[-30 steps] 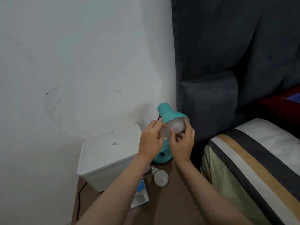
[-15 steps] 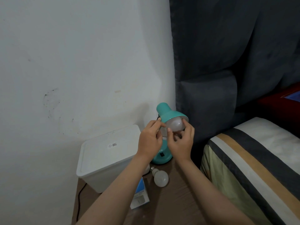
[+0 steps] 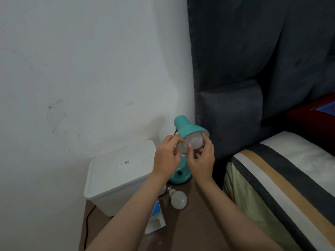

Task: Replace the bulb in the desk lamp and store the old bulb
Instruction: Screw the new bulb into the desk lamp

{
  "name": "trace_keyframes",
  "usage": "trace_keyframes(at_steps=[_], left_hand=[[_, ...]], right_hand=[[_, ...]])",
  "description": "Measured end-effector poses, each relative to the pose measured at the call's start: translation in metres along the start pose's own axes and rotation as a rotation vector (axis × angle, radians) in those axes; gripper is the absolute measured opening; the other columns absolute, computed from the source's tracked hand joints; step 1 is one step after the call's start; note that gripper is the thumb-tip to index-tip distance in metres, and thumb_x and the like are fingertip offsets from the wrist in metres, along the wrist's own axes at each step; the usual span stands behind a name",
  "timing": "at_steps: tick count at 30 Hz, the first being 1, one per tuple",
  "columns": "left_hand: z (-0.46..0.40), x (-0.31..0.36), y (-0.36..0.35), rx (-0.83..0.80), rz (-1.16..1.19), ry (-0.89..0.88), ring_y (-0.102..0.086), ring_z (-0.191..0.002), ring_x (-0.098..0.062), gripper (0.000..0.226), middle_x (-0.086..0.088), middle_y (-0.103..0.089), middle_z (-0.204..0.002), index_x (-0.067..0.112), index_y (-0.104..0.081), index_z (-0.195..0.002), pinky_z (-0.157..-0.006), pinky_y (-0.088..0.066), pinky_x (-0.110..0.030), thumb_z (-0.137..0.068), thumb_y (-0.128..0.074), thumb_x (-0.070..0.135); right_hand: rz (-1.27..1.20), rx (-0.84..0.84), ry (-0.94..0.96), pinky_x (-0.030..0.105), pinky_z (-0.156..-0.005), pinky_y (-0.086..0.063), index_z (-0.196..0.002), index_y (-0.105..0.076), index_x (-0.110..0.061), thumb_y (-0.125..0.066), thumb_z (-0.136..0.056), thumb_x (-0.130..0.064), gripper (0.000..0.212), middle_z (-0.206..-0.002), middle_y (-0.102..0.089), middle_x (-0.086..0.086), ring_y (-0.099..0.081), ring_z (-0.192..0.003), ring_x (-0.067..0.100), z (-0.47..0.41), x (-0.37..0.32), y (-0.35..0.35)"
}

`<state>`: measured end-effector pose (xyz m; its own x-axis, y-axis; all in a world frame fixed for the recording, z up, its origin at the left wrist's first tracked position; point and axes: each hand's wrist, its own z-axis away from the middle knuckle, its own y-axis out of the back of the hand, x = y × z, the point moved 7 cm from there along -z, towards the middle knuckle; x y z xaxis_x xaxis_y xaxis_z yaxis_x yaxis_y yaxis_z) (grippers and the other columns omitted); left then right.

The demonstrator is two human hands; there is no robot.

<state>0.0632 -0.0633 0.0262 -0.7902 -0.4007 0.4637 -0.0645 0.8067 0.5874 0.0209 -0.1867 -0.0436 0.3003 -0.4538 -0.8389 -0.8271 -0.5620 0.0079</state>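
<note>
A teal desk lamp (image 3: 186,126) stands at the back of a wooden bedside table (image 3: 190,227), its shade tilted toward me. A white bulb (image 3: 194,142) sits in the shade. My right hand (image 3: 201,160) has thumb and fingers around that bulb. My left hand (image 3: 167,156) pinches the shade's left rim. A second white bulb (image 3: 177,198) lies loose on the table in front of the lamp base. A blue and white bulb box (image 3: 155,220) lies under my left forearm.
A lidded white plastic bin (image 3: 116,176) fills the table's left side, against the white wall. A black cord (image 3: 88,216) runs down beside it. A dark padded headboard (image 3: 253,69) and a striped pillow (image 3: 282,182) lie to the right.
My right hand's fingers have shifted around the bulb in the shade, the thumb now lower on it. The left hand stays on the rim. The loose bulb has not moved.
</note>
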Motion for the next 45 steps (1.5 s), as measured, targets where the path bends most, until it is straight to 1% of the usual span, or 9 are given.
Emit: trace_keyframes(at_steps=[3,9,14,22,26,30,35,40,45], left_hand=[[0.0,-0.001,0.001,0.004,-0.011,-0.002,-0.059,-0.083,-0.011,0.031,-0.004,-0.063,-0.11,0.016,-0.063,-0.097,-0.069,-0.05,-0.029,-0.079,-0.055,-0.007],[0.001,0.001,0.001,0.0,-0.015,-0.011,-0.058,-0.097,-0.009,0.029,-0.006,-0.064,-0.11,0.015,-0.063,-0.096,-0.072,-0.047,-0.019,-0.08,-0.055,-0.008],[0.0,0.001,0.001,0.001,-0.013,-0.011,-0.059,-0.097,-0.011,0.029,-0.006,-0.063,-0.111,0.014,-0.063,-0.096,-0.073,-0.048,-0.021,-0.079,-0.055,-0.008],[0.0,0.004,0.002,0.01,-0.031,-0.024,-0.06,-0.103,-0.015,0.027,-0.006,-0.064,-0.108,0.013,-0.063,-0.096,-0.074,-0.046,-0.015,-0.08,-0.054,-0.008],[0.0,0.004,-0.001,0.008,-0.037,-0.022,-0.06,-0.097,-0.02,0.028,-0.006,-0.064,-0.105,0.013,-0.062,-0.095,-0.069,-0.037,-0.005,-0.079,-0.054,-0.009],[0.001,0.002,-0.001,0.013,-0.039,-0.01,-0.061,-0.097,-0.019,0.029,-0.005,-0.064,-0.108,0.012,-0.062,-0.097,-0.07,-0.038,-0.003,-0.079,-0.054,-0.009],[0.0,0.004,-0.001,0.009,-0.039,-0.016,-0.06,-0.095,-0.019,0.028,-0.005,-0.064,-0.104,0.011,-0.063,-0.095,-0.07,-0.037,-0.002,-0.079,-0.054,-0.009],[-0.001,0.004,-0.002,0.0,-0.036,-0.017,-0.06,-0.101,-0.02,0.028,-0.004,-0.063,-0.103,0.013,-0.063,-0.095,-0.071,-0.036,-0.002,-0.079,-0.054,-0.009],[-0.001,0.003,-0.003,0.0,-0.031,-0.018,-0.06,-0.101,-0.02,0.028,-0.004,-0.063,-0.105,0.013,-0.063,-0.096,-0.073,-0.039,-0.004,-0.08,-0.055,-0.008]], right_hand=[[0.023,-0.042,0.09,0.023,-0.08,-0.056,-0.128,-0.051,-0.008,-0.071,-0.082,-0.01,0.051,-0.118,-0.048,0.012,-0.06,-0.097,0.018,0.001,-0.001,-0.003],[-0.033,0.002,-0.114,0.007,-0.058,-0.049,-0.115,-0.051,-0.008,-0.071,-0.083,-0.028,0.043,-0.091,-0.066,0.009,-0.068,-0.076,0.02,-0.003,0.006,0.002],[-0.002,0.043,-0.028,0.025,-0.074,-0.056,-0.125,-0.049,-0.007,-0.068,-0.086,-0.026,0.047,-0.115,-0.05,0.009,-0.059,-0.094,0.018,-0.003,0.0,0.0],[0.043,0.017,0.001,0.012,-0.067,-0.051,-0.118,-0.057,-0.006,-0.076,-0.078,-0.028,0.049,-0.106,-0.059,0.012,-0.062,-0.088,0.02,-0.005,0.004,0.003],[0.016,0.008,0.002,0.03,-0.069,-0.059,-0.123,-0.052,-0.004,-0.075,-0.08,-0.025,0.053,-0.112,-0.053,0.011,-0.061,-0.086,0.019,-0.005,0.001,0.003],[0.049,-0.073,0.129,0.025,-0.073,-0.058,-0.128,-0.053,-0.008,-0.075,-0.079,-0.018,0.054,-0.114,-0.049,0.009,-0.061,-0.09,0.02,-0.002,-0.001,-0.001],[0.067,-0.043,0.055,0.005,-0.066,-0.048,-0.127,-0.053,-0.008,-0.075,-0.081,-0.024,0.053,-0.106,-0.057,0.01,-0.063,-0.077,0.017,-0.005,0.001,0.0],[0.047,-0.034,0.048,0.02,-0.067,-0.056,-0.126,-0.051,-0.009,-0.072,-0.082,-0.032,0.054,-0.108,-0.062,0.011,-0.065,-0.082,0.021,-0.008,0.003,0.002],[-0.017,-0.043,-0.031,0.008,-0.065,-0.051,-0.127,-0.048,-0.011,-0.07,-0.084,-0.031,0.052,-0.104,-0.067,0.011,-0.068,-0.085,0.019,-0.011,0.008,0.002]])
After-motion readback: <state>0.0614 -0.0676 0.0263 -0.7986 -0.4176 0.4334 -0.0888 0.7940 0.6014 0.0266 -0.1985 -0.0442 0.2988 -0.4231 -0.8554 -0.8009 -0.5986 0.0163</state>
